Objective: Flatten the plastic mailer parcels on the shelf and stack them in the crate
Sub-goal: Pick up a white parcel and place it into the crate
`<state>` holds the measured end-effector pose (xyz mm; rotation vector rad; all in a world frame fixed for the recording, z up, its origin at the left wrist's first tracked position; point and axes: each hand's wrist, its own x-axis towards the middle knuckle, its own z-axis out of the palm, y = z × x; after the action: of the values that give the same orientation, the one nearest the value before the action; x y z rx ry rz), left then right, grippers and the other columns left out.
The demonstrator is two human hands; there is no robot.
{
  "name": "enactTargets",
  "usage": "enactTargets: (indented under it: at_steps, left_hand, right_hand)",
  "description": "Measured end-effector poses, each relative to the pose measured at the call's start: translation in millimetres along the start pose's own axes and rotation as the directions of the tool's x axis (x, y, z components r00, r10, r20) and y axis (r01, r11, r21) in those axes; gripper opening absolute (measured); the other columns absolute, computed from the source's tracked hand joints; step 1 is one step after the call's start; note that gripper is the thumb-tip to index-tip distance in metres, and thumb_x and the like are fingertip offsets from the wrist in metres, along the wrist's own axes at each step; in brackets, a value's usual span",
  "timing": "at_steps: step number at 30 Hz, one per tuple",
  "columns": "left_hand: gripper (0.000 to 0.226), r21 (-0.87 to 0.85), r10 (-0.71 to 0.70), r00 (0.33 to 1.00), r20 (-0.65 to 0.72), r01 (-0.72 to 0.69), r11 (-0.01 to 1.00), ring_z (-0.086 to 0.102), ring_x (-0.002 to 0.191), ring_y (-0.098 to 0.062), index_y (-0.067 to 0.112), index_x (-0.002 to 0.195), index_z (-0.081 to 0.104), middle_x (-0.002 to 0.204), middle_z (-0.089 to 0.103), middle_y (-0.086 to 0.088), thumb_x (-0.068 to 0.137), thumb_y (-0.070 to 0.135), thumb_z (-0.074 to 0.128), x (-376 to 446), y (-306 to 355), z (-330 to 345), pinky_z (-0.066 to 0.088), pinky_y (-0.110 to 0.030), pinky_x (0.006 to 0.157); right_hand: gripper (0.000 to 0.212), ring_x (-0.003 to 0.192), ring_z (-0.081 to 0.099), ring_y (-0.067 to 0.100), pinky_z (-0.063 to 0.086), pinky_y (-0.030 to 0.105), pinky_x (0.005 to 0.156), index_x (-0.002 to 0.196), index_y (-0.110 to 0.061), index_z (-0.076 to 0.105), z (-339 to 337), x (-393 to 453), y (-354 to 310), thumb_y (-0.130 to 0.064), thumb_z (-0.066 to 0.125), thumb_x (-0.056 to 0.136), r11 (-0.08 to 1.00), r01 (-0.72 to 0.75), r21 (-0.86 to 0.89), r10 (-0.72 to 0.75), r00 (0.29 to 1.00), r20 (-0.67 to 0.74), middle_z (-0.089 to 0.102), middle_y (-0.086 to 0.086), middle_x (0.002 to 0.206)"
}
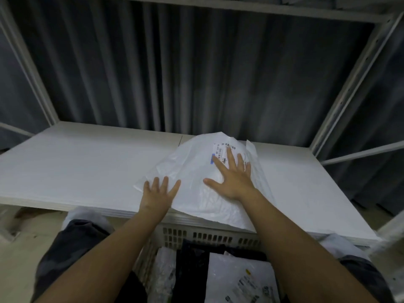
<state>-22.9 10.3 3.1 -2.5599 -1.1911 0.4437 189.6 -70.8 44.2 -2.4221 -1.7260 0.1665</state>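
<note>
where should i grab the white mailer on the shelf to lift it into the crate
Pinch the white mailer by its near edge, which overhangs the shelf front just above the crate. Come from below and in front; the rest lies flat under both hands.

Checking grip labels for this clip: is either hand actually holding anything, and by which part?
Nothing is gripped. Both hands lie flat on the white mailer: the left hand on its near left edge, the right hand on its middle, fingertips reaching the label.

behind my rack hangs a dark grey corrugated wall (196, 68). pale metal uprights (347, 88) frame it on either side. my dark trousers (72, 243) show low, above a light floor (15, 248).
</note>
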Motion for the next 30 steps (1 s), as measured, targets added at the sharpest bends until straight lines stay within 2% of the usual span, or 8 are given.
enactTargets:
  at_steps: [5,9,11,15,19,21,25,30]
  left_hand:
    - [0.077,-0.346,0.052,0.974,0.220,0.028,0.938,0.010,0.140,-0.041,0.021,0.149,0.004,0.154,0.006,-0.018,0.088,0.037,0.049,8,-8,1,0.017,-0.053,0.113]
    - [0.045,-0.477,-0.054,0.992,-0.115,-0.008,0.879,0.028,0.133,-0.032,0.013,0.136,0.033,0.144,0.029,-0.015,0.093,0.027,0.039,25,-3,-23,0.029,-0.044,0.109]
    - [0.055,-0.439,-0.044,0.981,-0.189,-0.044,0.897,0.012,0.143,-0.034,0.018,0.148,0.018,0.154,0.013,-0.016,0.098,0.035,0.034,38,4,-30,0.020,-0.049,0.114]
    - [0.082,-0.271,0.092,0.991,-0.099,-0.115,0.956,-0.028,0.141,-0.033,0.033,0.150,-0.016,0.155,-0.029,-0.005,0.092,0.065,0.033,68,15,-34,-0.008,-0.061,0.112]
    - [0.083,-0.294,0.113,0.992,-0.049,-0.122,0.948,-0.033,0.139,-0.032,0.035,0.148,-0.019,0.153,-0.034,-0.005,0.091,0.066,0.032,87,23,-28,-0.011,-0.063,0.111]
    - [0.078,-0.338,0.118,0.993,-0.019,-0.118,0.934,-0.035,0.138,-0.031,0.036,0.147,-0.021,0.153,-0.035,-0.004,0.093,0.063,0.029,88,27,-23,-0.012,-0.063,0.111]
    - [0.084,-0.301,0.131,0.991,-0.003,-0.126,0.945,-0.038,0.136,-0.032,0.035,0.148,-0.021,0.152,-0.037,-0.005,0.090,0.068,0.030,95,24,-23,-0.014,-0.064,0.109]
    - [0.127,-0.122,0.153,0.988,0.025,-0.149,0.981,-0.039,0.134,-0.035,0.029,0.146,-0.027,0.149,-0.040,-0.008,0.061,0.092,0.043,112,17,-14,-0.020,-0.063,0.105]
  right_hand:
    - [0.082,0.139,-0.034,0.031,-0.019,0.061,0.109,0.144,-0.052,-0.018,49,-6,-1,-0.084,0.022,0.080,0.995,-0.020,-0.093,0.031,0.992,0.122,-0.041,-0.002,0.149]
    - [0.083,0.140,-0.032,0.032,-0.019,0.062,0.108,0.142,-0.054,-0.019,65,-7,4,-0.088,0.018,0.076,0.995,-0.037,-0.097,0.051,0.987,0.155,-0.041,-0.001,0.149]
    - [0.084,0.142,-0.027,0.032,-0.017,0.061,0.109,0.142,-0.055,-0.019,68,-10,3,-0.089,0.020,0.075,0.995,-0.026,-0.100,0.043,0.984,0.173,-0.036,-0.001,0.153]
    - [0.082,0.145,-0.006,0.033,-0.007,0.056,0.114,0.147,-0.052,-0.001,60,-11,4,-0.084,0.030,0.078,0.994,0.035,-0.107,-0.011,0.976,0.217,-0.009,0.004,0.160]
    - [0.055,0.131,0.031,0.028,0.021,0.039,0.110,0.134,-0.033,0.049,35,5,17,-0.061,0.029,0.091,0.994,0.107,-0.039,-0.111,0.980,-0.162,0.037,0.004,0.141]
    - [0.060,0.141,0.017,0.032,0.012,0.042,0.115,0.143,-0.033,0.037,31,20,21,-0.061,0.029,0.091,0.997,0.070,-0.035,-0.077,0.966,-0.249,0.022,0.007,0.153]
    - [0.088,0.141,-0.030,0.033,-0.016,0.055,0.112,0.147,-0.045,-0.014,48,46,24,-0.082,0.030,0.080,0.995,-0.006,-0.104,0.003,1.000,-0.026,-0.032,-0.001,0.155]
    - [0.093,0.141,-0.026,0.037,-0.015,0.062,0.111,0.144,-0.046,-0.021,92,44,23,-0.089,0.020,0.073,0.990,0.018,-0.138,-0.001,0.992,0.127,-0.028,0.001,0.156]
